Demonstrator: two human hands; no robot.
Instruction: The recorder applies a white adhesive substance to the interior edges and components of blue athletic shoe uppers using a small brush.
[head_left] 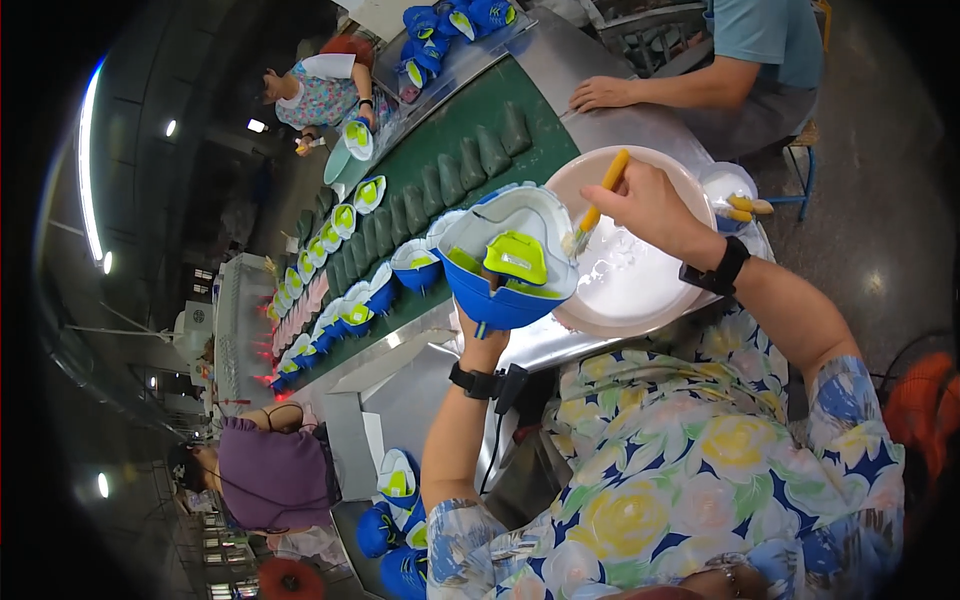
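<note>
No text is legible. Left of the basin (694,192), a yellow-green shoe tongue (514,246) bears a pale, unreadable label (516,261).

The single view comes from a fisheye camera on the person's head, the left one of a side-by-side pair, facing down and outward past the floral shirt (640,470) at the bottom. The left hand (484,343) and right hand (655,205) are near the lens, close to mid-frame. The worktop (548,125) recedes leftward, its far end looking small. The room appears tilted, with a long ceiling lamp (90,165) at left and floor (855,250) at right; straight edges curve toward the dark rim.
</note>
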